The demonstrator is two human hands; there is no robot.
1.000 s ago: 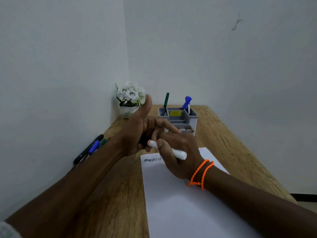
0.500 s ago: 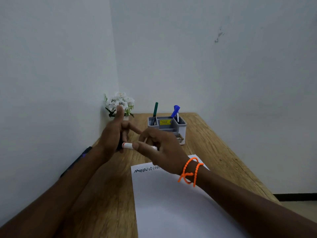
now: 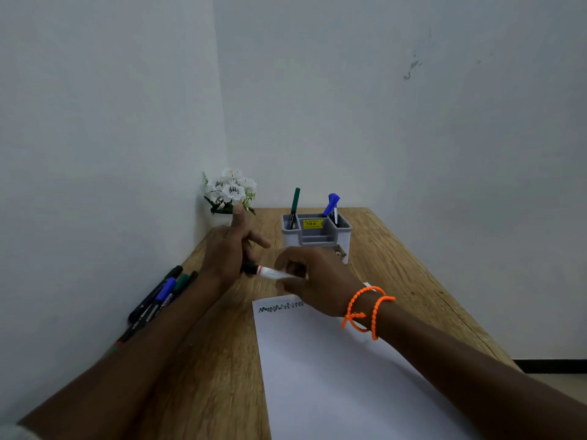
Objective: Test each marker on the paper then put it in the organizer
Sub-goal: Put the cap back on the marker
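Holding the white-barrelled marker (image 3: 274, 272) level between both hands, I have its long axis running left to right across my view, above the table (image 3: 397, 265) and just beyond the far edge of the paper (image 3: 317, 360). My right hand (image 3: 317, 282) pinches the barrel between thumb and fingers, curled round its right-hand part, and my left hand (image 3: 230, 252) grips the dark cap end (image 3: 249, 268), thumb pointing up and forefinger sticking out. Whether the cap is seated fully or partly off I cannot tell; the fingers hide the join. I judge the step in hand to be pulling that cap off or pushing it on, so the move turns on this axis: the hands must travel straight apart or together along the barrel, not across it. The paper lies directly beneath and toward me from the right hand, a black squiggle (image 3: 279, 308) already at its top edge, so the right hand is the one placed to write. The organizer (image 3: 317, 236) stands just behind the right hand, further from me, with a green marker (image 3: 294, 206) and a blue marker (image 3: 331, 204) upright in it. More markers (image 3: 158, 300) lie against the wall beside my left forearm, nearer that hand.
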